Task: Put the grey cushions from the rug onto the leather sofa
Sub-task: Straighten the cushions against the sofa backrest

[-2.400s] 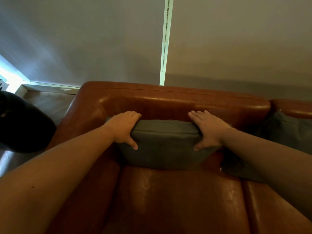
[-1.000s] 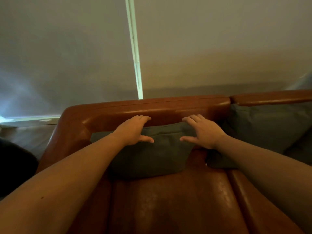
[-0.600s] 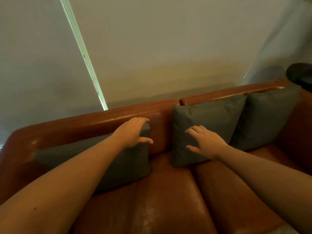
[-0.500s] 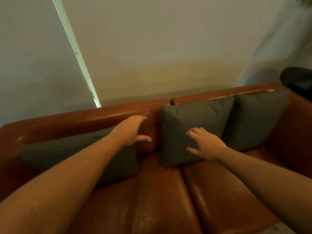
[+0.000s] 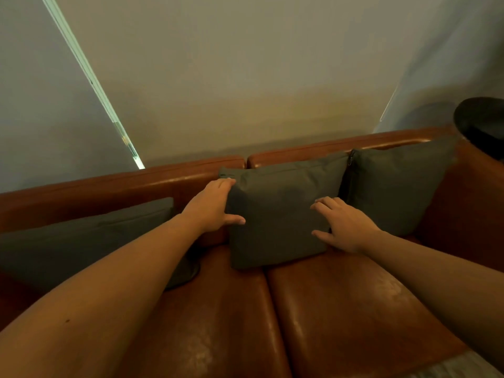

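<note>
Left hand and right hand outstretched, fingers spread, flanking middle cushion

Two bare forearms are shown, no sleeves visible; left hand and right hand ringless, apparently; a small mole well behind the left fingers.

left cushion: partly behind forearm, cut at frame edge | dark object: cropped, unidentifiable
</note>
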Tool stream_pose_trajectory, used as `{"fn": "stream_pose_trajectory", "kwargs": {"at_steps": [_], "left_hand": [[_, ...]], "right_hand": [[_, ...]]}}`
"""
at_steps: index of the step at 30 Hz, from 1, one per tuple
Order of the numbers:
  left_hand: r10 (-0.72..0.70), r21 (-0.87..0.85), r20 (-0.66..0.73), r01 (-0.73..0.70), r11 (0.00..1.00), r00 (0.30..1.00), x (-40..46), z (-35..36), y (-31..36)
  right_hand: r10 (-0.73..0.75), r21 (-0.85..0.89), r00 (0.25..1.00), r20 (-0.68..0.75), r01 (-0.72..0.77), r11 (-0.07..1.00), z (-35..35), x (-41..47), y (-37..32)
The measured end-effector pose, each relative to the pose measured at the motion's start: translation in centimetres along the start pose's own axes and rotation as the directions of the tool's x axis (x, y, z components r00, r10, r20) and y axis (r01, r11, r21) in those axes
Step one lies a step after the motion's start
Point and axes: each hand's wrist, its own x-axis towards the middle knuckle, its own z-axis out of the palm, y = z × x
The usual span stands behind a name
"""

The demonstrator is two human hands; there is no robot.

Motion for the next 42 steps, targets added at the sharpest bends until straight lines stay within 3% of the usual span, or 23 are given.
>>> {"fn": "stream_pose_trajectory", "kwargs": {"at_steps": [5, 13, 20, 26, 30, 33, 39, 42], "left_hand": [[0.053, 0.02, 0.054, -0.054, 0.998, 0.997, 5.2, 1.0, 1.7], [0.055, 0.059, 0.109, -0.062, 0.996, 0.992, 12.5, 4.6, 5.4], [-0.058, 0.136, 0.168, 0.035, 0.99, 0.984, 18.0, 8.1, 8.5], [-0.146, 0.221, 0.059, 0.13, 0.967, 0.988, 18.5, 9.9, 10.0], [-0.164, 0.208, 0.051, 0.15, 0.966, 0.985, 16.1, 9.9, 10.1], [-0.203, 0.209, 0.097, 0.179, 0.961, 0.974, 14.7, 9.7, 10.4], [-0.197, 0.27, 0.123, 0.159, 0.95, 0.973, 14.1, 7.7, 12.5], [-0.109, 0.235, 0.112, 0.08, 0.969, 0.988, 13.6, 5.8, 13.8]], "right_hand": [[0.02, 0.015, 1.0, 0.006, -0.02, 1.0, 0.7, 2.4, 2.5], [-0.122, -0.007, 0.992, 0.039, 0.122, 0.992, 1.0, 6.9, 8.4], [-0.29, -0.029, 0.957, 0.029, 0.291, 0.956, 1.0, 11.3, 14.8], [-0.272, -0.032, 0.962, 0.001, 0.272, 0.962, 1.0, 13.8, 19.3], [-0.154, 0.196, 0.975, 0.16, 0.122, 0.973, 0.3, 14.8, 20.1], [-0.189, 0.349, 0.95, 0.248, 0.094, 0.933, 0.1, 15.2, 19.5], [-0.304, 0.509, 0.921, 0.243, 0.146, 0.848, -0.9, 13.9, 18.6], [-0.402, 0.545, 0.899, 0.176, 0.251, 0.8, -3.8, 13.5, 16.5]]}}
